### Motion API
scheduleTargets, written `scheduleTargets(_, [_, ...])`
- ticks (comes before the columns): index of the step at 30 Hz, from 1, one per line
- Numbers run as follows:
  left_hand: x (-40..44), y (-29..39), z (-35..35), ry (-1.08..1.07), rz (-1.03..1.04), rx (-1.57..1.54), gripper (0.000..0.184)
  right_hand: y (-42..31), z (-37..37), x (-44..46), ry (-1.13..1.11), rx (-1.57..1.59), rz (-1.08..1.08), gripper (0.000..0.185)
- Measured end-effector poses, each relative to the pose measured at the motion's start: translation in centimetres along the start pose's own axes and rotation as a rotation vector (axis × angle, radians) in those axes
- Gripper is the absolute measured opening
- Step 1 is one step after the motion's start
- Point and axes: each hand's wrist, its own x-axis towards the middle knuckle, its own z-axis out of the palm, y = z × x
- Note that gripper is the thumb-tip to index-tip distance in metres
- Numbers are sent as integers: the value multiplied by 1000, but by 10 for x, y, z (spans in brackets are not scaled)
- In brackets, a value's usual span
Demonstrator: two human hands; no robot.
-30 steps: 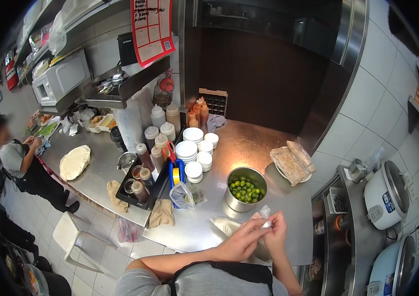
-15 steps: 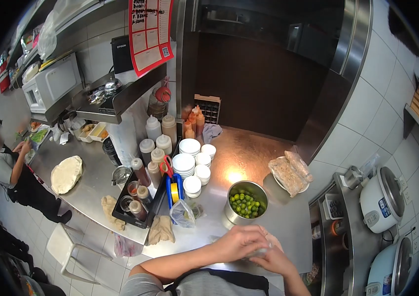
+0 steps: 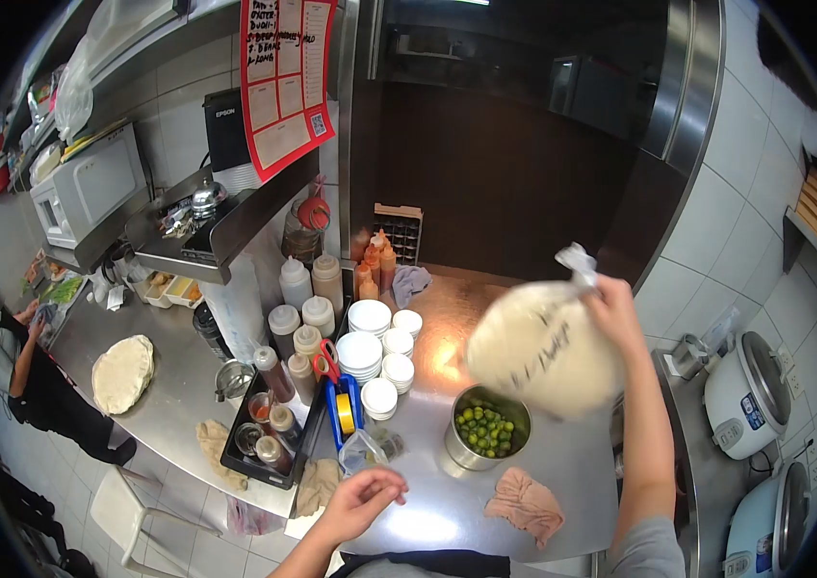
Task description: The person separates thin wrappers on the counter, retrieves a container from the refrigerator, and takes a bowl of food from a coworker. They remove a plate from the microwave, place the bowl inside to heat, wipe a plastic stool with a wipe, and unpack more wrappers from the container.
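Note:
My right hand (image 3: 612,310) is raised at the right, closed round the knotted neck of a clear plastic bag (image 3: 543,352). Pale contents fill the bag, and dark writing marks its side. It hangs over the counter, just behind and above a steel pot (image 3: 471,456) of green limes (image 3: 487,430). My left hand (image 3: 368,496) is held low near the front edge, empty, with its fingers apart and slightly curled. A crumpled pink cloth (image 3: 526,506) lies on the counter in front of the pot.
Stacked white bowls (image 3: 360,353) and a black tray (image 3: 259,424) of sauce bottles stand left of the pot. Red-handled scissors (image 3: 324,358) are beside a blue tape dispenser (image 3: 342,409). A co-worker (image 3: 18,366) stands at far left. Rice cookers (image 3: 747,395) are at right.
The bag has come up from the counter's front edge to the right, held by my right hand. My hands have moved apart, and the pink cloth is now uncovered. The view has shifted slightly.

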Motion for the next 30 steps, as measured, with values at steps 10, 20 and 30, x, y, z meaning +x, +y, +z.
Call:
scheduleTargets(10, [-41,-7,-8,177,-115,111,13,121,208,17,-448,-138,24,17])
scheduleTargets(20, [-41,-17,23,44,-184,196,18,-42,160,-78,-776,449,-21,21])
scheduleTargets(30, [-126,3,33,144,38,520,20,-93,108,-136,-926,902,240,25])
